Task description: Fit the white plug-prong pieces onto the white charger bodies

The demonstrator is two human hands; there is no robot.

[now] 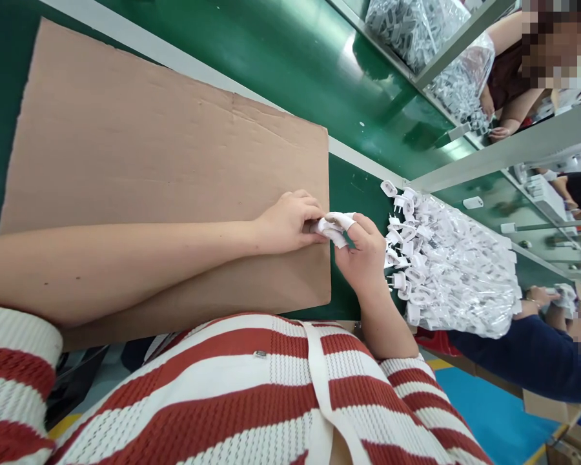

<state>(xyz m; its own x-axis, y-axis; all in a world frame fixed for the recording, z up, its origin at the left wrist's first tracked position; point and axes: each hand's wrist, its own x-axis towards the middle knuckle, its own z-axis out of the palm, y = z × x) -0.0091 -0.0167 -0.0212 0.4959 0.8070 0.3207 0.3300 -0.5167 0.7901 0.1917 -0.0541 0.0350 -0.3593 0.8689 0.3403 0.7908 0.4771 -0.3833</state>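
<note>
My left hand is over the right part of a cardboard sheet, its thumb and fingers pinched on a small white plug adapter. My right hand, with white coverings on its thumb and index finger, grips the same piece from the other side, at the sheet's right edge. Fingers hide most of the adapter, so its pins and face do not show. To the right of my right hand lies a large heap of white plug adapters, several loose and the rest in clear plastic.
A green bench with a pale strip runs behind the cardboard. Metal frame posts cross at the right. Across the bench a person's hands work by a bag of parts. Another person's dark sleeve is beyond the heap.
</note>
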